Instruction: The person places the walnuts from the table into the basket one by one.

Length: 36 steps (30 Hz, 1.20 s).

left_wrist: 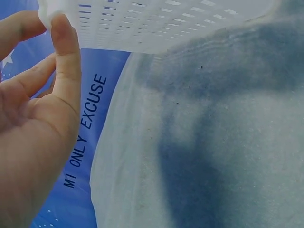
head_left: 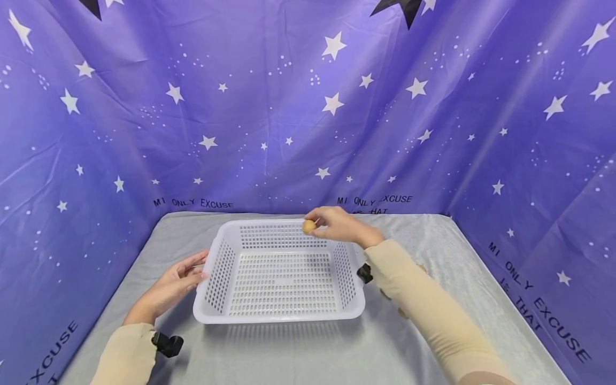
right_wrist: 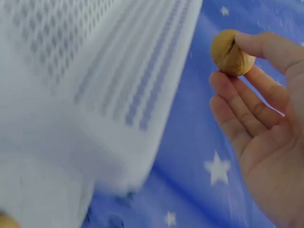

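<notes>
A white plastic basket (head_left: pixel 284 318) with slotted walls and floor stands in the middle of the table, and nothing lies inside it. My left hand (head_left: pixel 170 283) pinches its left rim; in the left wrist view, thumb and fingers meet at the basket's edge (left_wrist: pixel 61 14). My right hand (head_left: pixel 339 223) is above the far right part of the basket. Between its thumb and fingertips it holds a tan walnut (right_wrist: pixel 232 53), round with a dark split along the seam. The head view shows this walnut (head_left: pixel 309 226) over the back wall of the basket.
Several small tan pieces, one of them (head_left: pixel 402 313), lie on the grey cloth right of the basket, mostly hidden by my right sleeve (head_left: pixel 423 299). A purple star-printed curtain (head_left: pixel 269 107) closes off the back and both sides of the table (head_left: pixel 289 355).
</notes>
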Each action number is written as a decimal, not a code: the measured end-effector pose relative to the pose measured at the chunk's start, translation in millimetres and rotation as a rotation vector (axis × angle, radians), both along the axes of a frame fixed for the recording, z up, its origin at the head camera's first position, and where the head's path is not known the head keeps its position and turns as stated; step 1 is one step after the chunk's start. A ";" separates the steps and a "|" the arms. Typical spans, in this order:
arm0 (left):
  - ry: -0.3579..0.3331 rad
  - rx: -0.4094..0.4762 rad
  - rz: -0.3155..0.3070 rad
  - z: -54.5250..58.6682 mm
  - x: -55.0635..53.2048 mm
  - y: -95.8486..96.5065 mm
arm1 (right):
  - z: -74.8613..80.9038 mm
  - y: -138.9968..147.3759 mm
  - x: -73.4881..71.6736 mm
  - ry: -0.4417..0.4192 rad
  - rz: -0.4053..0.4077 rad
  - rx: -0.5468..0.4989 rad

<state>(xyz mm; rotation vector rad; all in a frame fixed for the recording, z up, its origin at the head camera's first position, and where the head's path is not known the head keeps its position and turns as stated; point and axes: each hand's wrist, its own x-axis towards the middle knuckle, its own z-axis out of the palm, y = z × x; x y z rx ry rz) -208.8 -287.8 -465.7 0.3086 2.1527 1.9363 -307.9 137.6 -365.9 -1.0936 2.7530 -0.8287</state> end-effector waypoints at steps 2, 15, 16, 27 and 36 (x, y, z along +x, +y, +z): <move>0.003 -0.001 0.000 -0.3 -0.3 -0.5 | -5.2 -15.6 -1.7 -0.010 0.032 0.006; 0.021 0.030 -0.032 -2.8 -2.5 -3.5 | -51.7 -95.2 -9.5 -0.099 0.146 0.016; 0.019 0.037 -0.031 -3.3 -2.9 -4.0 | -55.8 -99.7 -9.9 -0.112 0.146 0.016; 0.029 0.099 -0.052 -4.0 -2.2 -3.2 | -91.7 -137.4 -7.5 -0.245 0.096 -0.018; 0.036 0.059 -0.022 -4.4 -1.0 -2.0 | -106.3 -147.4 -4.2 -0.238 0.028 -0.012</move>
